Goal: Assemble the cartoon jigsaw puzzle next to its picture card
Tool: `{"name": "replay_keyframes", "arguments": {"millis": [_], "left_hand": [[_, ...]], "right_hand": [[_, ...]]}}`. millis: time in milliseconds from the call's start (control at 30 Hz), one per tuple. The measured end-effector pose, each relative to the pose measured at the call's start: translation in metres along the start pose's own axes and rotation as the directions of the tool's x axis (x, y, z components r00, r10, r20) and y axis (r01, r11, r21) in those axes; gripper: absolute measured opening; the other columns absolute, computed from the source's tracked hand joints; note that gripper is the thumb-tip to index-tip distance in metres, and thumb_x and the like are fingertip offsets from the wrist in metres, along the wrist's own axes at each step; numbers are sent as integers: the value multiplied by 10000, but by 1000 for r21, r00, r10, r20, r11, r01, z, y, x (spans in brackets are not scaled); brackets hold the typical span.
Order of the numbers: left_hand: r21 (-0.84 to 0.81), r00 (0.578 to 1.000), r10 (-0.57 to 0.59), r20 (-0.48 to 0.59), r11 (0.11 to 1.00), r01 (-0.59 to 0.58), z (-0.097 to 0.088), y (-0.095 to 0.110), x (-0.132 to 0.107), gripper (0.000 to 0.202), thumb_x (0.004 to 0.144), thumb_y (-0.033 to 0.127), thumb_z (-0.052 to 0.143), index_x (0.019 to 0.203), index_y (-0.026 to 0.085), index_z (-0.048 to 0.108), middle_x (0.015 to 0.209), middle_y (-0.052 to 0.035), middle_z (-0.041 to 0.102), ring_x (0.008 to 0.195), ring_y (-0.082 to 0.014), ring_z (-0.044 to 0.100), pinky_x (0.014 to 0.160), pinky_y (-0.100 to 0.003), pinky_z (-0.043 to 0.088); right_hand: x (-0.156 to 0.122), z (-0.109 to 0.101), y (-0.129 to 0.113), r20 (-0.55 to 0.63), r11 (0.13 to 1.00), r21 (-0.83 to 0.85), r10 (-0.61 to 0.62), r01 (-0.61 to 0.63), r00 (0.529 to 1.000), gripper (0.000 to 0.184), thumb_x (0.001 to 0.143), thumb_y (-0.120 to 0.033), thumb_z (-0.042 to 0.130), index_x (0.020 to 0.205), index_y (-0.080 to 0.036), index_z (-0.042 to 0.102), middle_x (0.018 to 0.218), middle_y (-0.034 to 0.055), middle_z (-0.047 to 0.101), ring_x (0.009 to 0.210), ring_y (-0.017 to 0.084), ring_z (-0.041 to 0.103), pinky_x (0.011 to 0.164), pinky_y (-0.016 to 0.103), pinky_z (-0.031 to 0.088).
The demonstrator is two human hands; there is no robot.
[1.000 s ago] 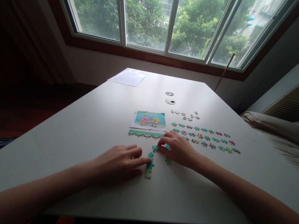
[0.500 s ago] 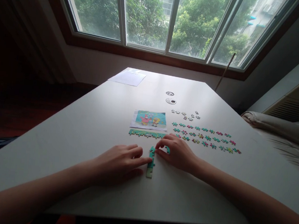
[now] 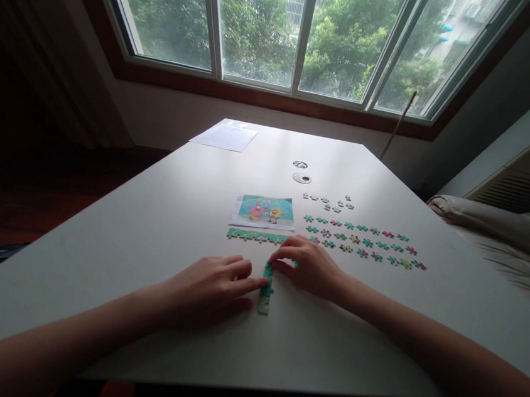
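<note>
A narrow strip of joined green jigsaw pieces (image 3: pixel 264 302) lies upright in front of me on the white table. My left hand (image 3: pixel 220 285) rests at its left, the index finger stretched out and pressing on the strip, the other fingers loosely bent. At the strip's far end my right hand (image 3: pixel 305 266) pinches a puzzle piece, mostly hidden by the fingertips. Another green bit shows under the right palm. Just beyond lies a horizontal joined strip (image 3: pixel 254 236), its right end covered by my right hand. Above it sits the printed cartoon picture (image 3: pixel 266 210).
Loose coloured puzzle pieces (image 3: pixel 360 240) lie in rows at the right, with several pale pieces (image 3: pixel 325 200) behind them. Two round discs (image 3: pixel 302 178) are farther back. A paper sheet (image 3: pixel 226 137) lies at the far left corner of the table (image 3: pixel 138 229).
My right hand has shifted slightly left, its fingertips closing in on the strip's far end. My left index finger stays on the strip.
</note>
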State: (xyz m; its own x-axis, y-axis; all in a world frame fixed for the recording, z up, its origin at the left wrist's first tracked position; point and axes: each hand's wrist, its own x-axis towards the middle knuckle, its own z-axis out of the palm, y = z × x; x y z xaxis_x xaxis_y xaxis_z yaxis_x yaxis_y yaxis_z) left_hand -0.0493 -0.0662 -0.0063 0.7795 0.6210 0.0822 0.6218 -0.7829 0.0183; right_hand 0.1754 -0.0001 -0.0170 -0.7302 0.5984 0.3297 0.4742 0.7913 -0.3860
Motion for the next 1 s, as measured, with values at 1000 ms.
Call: {"name": "replay_keyframes", "arguments": {"millis": [1000], "left_hand": [[0, 1000, 2, -21, 1000, -2, 0, -2, -1, 316, 913, 271, 457, 1225, 261, 510, 933, -53, 575, 790, -184, 552, 624, -270, 445]], "right_hand": [[-2, -19, 14, -13, 997, -72, -31, 30, 999, 149, 877, -192, 550, 936, -200, 688, 902, 51, 665, 814, 147, 590, 699, 251, 447]]}}
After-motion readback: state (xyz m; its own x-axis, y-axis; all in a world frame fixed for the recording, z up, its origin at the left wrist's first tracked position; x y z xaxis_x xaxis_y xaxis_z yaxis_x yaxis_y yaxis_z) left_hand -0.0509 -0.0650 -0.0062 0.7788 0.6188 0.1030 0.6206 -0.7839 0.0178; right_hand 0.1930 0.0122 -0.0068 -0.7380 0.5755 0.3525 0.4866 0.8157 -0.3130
